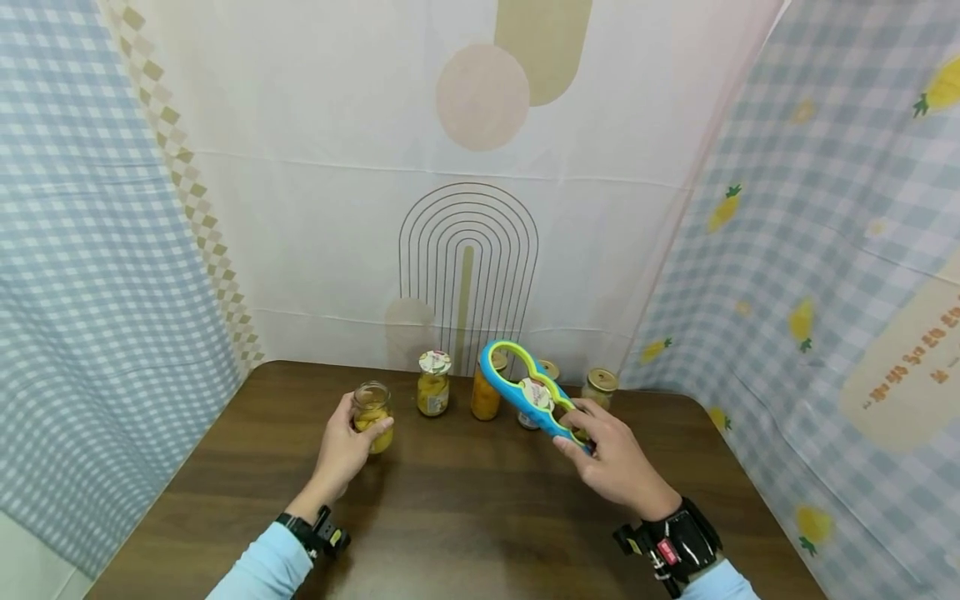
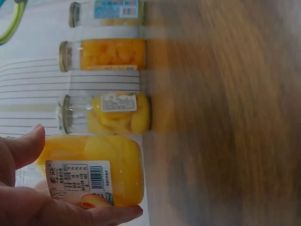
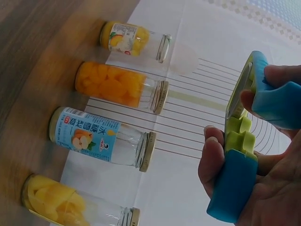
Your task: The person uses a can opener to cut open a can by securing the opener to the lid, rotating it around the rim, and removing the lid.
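Note:
My left hand (image 1: 339, 450) grips a lidless glass jar of yellow peach pieces (image 1: 371, 410), thumb on one side and fingers round the other. Its label with a barcode (image 2: 80, 181) faces the left wrist camera. My right hand (image 1: 617, 458) holds the handle end of a blue and green jar opener (image 1: 525, 404), raised in front of the standing jars. A round patterned lid (image 1: 537, 394) sits within the opener's middle opening; its metal edge (image 3: 239, 92) shows in the right wrist view.
Along the table's back edge stand lidded jars: yellow peaches (image 1: 433, 392), orange segments (image 1: 485, 402), a blue-labelled jar (image 3: 87, 136) and pale yellow fruit (image 3: 54, 200). The brown table (image 1: 450, 517) has patterned cloths hanging behind and beside it.

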`<action>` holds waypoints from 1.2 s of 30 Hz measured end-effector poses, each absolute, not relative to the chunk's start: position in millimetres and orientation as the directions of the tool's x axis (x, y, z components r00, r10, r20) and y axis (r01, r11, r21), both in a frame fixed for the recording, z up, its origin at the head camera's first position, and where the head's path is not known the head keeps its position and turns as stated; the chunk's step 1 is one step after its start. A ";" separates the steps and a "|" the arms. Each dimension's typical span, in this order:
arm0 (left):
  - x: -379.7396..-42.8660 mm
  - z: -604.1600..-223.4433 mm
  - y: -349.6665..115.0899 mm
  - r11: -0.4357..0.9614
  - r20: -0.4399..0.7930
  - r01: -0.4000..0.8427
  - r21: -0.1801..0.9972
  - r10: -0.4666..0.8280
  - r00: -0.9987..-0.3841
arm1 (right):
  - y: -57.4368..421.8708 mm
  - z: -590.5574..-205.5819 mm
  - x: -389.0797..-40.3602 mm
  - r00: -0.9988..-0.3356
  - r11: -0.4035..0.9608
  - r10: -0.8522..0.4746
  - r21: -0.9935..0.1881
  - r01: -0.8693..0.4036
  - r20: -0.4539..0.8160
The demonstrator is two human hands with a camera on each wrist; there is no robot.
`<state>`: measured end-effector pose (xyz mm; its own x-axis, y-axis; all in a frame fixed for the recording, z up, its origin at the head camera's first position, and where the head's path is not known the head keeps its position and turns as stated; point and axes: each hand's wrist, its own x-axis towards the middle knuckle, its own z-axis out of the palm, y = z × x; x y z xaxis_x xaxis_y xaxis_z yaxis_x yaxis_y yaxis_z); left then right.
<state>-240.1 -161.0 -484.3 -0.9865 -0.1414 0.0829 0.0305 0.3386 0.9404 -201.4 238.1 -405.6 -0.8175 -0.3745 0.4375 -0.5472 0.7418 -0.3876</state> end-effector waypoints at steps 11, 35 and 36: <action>-270.0 -496.3 -168.2 0.411 0.025 -0.040 0.911 -0.153 -0.988 | 235.0 -407.9 -200.6 -0.815 0.722 -0.379 -0.412 -0.557 0.438; -337.2 -502.8 -186.9 0.512 0.027 -0.048 0.857 -0.138 -0.990 | 222.9 -406.1 -196.3 -0.782 0.695 -0.389 -0.402 -0.596 0.486; -340.1 -502.9 -186.8 0.509 0.021 -0.052 0.859 -0.136 -0.990 | 222.4 -406.4 -197.0 -0.774 0.692 -0.391 -0.396 -0.604 0.498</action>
<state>-340.1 -186.8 -502.9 -0.9904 -0.1364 0.0209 -0.0520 0.5094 0.8589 -197.0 222.4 -406.4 -0.7740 -0.3911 0.4979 -0.6041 0.6917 -0.3958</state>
